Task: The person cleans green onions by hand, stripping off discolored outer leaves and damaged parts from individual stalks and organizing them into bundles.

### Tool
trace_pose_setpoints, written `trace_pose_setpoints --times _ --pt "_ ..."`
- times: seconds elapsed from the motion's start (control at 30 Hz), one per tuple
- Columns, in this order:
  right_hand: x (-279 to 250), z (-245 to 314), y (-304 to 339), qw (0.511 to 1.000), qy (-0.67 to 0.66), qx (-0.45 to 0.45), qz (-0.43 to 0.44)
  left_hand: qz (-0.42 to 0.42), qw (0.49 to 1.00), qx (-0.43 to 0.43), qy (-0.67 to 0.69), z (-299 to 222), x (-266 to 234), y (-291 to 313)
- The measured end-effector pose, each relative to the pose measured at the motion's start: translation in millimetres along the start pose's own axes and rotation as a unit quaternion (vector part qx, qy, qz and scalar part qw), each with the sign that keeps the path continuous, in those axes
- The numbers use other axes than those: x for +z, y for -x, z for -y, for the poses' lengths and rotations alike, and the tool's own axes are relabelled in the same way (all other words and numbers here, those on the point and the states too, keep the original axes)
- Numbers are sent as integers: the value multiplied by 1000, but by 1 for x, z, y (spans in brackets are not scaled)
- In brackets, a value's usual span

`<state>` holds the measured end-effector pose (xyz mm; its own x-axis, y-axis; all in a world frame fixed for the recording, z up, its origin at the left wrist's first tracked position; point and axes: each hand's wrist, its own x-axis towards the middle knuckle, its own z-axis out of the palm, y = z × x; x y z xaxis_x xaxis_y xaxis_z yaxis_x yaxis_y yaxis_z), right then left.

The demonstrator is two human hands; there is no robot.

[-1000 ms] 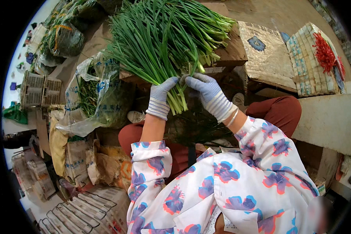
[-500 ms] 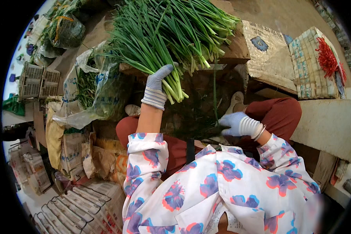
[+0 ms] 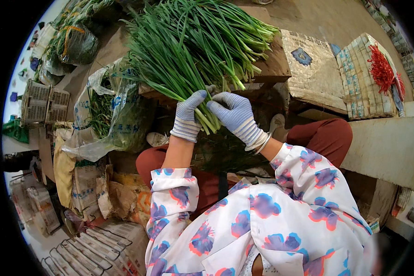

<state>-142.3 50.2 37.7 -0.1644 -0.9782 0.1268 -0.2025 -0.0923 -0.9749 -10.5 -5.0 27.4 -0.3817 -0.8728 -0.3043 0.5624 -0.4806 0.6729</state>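
Note:
A small bunch of garlic chives (image 3: pixel 205 117), with pale stalk ends pointing down toward me, is gripped in my gloved left hand (image 3: pixel 188 112). Against the same stalks, just to the right, my gloved right hand (image 3: pixel 234 115) has its fingers curled in, thumb and fingertips pinching the bunch. Both gloves are light blue-grey with striped cuffs. Beyond my hands a large heap of garlic chives (image 3: pixel 193 41) lies on a low wooden table (image 3: pixel 273 69), leaves to the left and stalk ends to the right. The held leaves overlap the heap's near edge.
A clear plastic bag of greens (image 3: pixel 119 126) stands left of my knees. To the right are a flattened cardboard piece (image 3: pixel 308 78) and a wrapped block topped with red ties (image 3: pixel 382 69). Plastic crates (image 3: pixel 34 103) stand far left. Loose scraps litter the floor between my legs.
My right hand has come up from beside my right knee to the stalks in my left hand, letting go of a long green strand. My left hand has shifted slightly nearer to me.

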Motion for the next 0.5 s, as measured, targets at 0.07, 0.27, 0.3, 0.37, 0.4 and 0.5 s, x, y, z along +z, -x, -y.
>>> trace_pose_setpoints --times 0.07,0.27,0.3,0.37,0.4,0.5 --pt "0 1 -3 997 -1 -70 -44 -2 999 3 49 1 -2 -4" --pt "-13 8 11 984 12 -178 20 -55 994 24 89 -6 -5 -8" --pt "-21 5 22 984 -17 -148 98 -50 993 44 98 -13 4 -8" --pt "-42 0 42 959 -77 -99 254 39 994 40 96 -28 -17 -11" --pt "-56 -4 48 928 22 -101 357 51 989 56 125 -33 -26 -11" --pt "-93 -37 48 828 373 -77 412 94 981 80 150 -29 -17 -10"
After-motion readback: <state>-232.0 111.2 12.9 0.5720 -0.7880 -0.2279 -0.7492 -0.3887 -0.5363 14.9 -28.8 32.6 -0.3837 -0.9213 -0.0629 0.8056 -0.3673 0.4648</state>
